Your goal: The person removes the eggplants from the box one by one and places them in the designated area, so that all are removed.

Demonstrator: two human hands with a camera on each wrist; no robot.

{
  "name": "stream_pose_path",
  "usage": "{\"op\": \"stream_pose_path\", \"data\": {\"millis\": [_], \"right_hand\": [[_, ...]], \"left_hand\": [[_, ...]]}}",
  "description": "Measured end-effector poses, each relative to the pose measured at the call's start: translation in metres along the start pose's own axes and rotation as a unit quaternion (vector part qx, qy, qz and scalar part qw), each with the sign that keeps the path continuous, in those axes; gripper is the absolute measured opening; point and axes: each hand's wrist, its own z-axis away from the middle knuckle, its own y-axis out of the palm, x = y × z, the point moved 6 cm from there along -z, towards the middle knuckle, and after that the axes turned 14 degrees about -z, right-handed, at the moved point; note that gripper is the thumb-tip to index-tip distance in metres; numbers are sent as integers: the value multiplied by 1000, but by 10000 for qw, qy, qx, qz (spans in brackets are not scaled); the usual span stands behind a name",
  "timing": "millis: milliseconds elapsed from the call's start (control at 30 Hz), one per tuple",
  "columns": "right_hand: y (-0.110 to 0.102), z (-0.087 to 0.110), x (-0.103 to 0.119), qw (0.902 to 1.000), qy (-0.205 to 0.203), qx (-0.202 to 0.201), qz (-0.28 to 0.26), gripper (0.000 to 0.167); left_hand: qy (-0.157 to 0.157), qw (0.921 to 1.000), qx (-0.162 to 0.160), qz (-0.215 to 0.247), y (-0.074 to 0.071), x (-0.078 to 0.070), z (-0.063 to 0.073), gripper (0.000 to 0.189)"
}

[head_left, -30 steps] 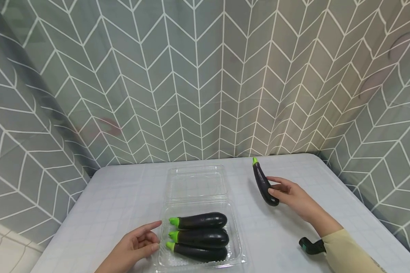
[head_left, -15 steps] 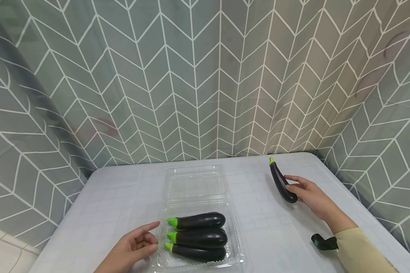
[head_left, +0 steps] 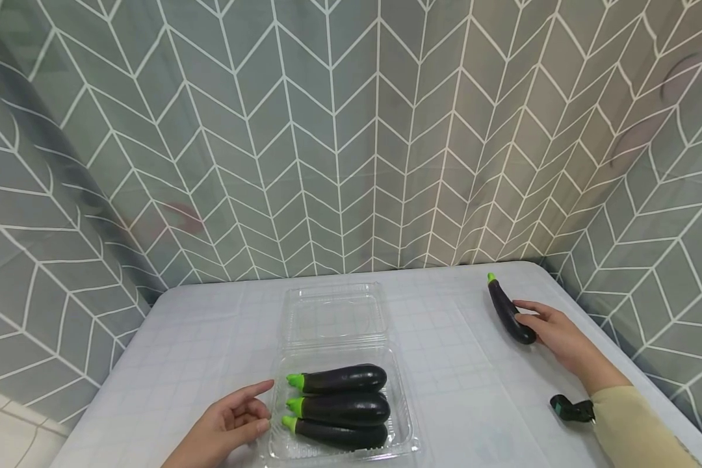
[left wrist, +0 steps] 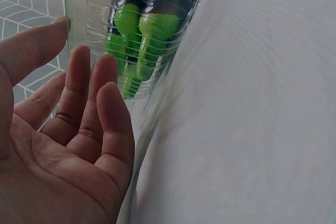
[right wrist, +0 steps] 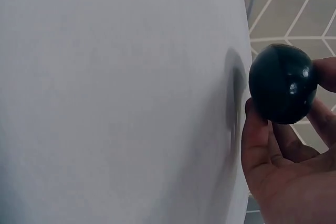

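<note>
At the right of the table my right hand grips a dark eggplant near its thick end, its green stem pointing to the back. The right wrist view shows the round end of that eggplant between thumb and fingers, above its shadow on the cloth. On the left, my left hand has loosely bent fingers with nothing in them, at the left rim of a clear plastic clamshell box. Whether it touches the rim I cannot tell. Inside lie three eggplants side by side, green stems toward that hand.
The box's lid lies folded back toward the rear of the white-covered table. A patterned grey curtain stands behind and along both sides. A black wrist device sits by the right sleeve.
My right hand has carried the eggplant rightward, away from the box, toward the table's right side. My left hand and the box have stayed in place; the head view shifted slightly.
</note>
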Motion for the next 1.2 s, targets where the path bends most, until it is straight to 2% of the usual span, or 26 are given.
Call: {"op": "stream_pose_path", "data": {"millis": [233,567,1000,1200], "right_hand": [[-19,-4,-9,9991,-69,-290,309,64],[-25,-6,-11,9963,-41,-527,673,61],[-19,-8,-8,9955,56,-249,913,64],[-21,-7,-8,9960,-16,-156,881,63]], "left_hand": [[240,9996,30,-137,1,-2,0,64],[-30,10000,-33,-71,0,0,-1,66],[259,9996,20,-134,1,-4,0,65],[259,9996,58,-60,2,-3,1,65]]}}
